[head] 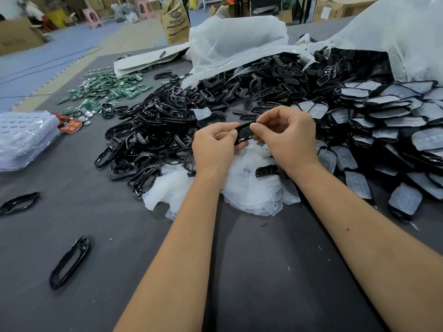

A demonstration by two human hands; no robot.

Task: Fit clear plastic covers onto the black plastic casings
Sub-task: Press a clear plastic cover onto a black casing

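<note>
- Holding one black casing point(245, 134) up between both hands, above the heap of clear covers point(242, 188); raised off the surface, probably so both thumbs can work its face.
- Left hand point(214, 149): fingers curled, pinching the casing's near-left end. Looks like the steadying grip.
- Right hand point(288, 135): fingers curled, thumb and forefinger pinching the far-right end of the same casing, likely pressing or seating a cover. Whether a clear cover is already on it cannot be told; the piece is too small and half hidden.
- Clear covers lie in a loose white-translucent heap directly under the hands, near side of the piles, so the next one is an easy reach. One loose black casing point(267, 170) rests on that heap.
- Finished pieces point(383, 125), black with a clear face, are stacked to the right: a judged output pile, kept apart from raw stock.
- Black frames point(148, 130) are heaped left of the hands; more black parts spill from a white sack point(395, 37) at far right.
- Green circuit boards point(107, 89) are scattered far left, untouched.
- Two stray black rings point(69, 262) lie near left on the grey surface point(263, 271).
- Writing: a brown sack point(175, 20) at the far side carries print, unreadable. A red tag point(70, 125) near the left bag is also illegible.
</note>
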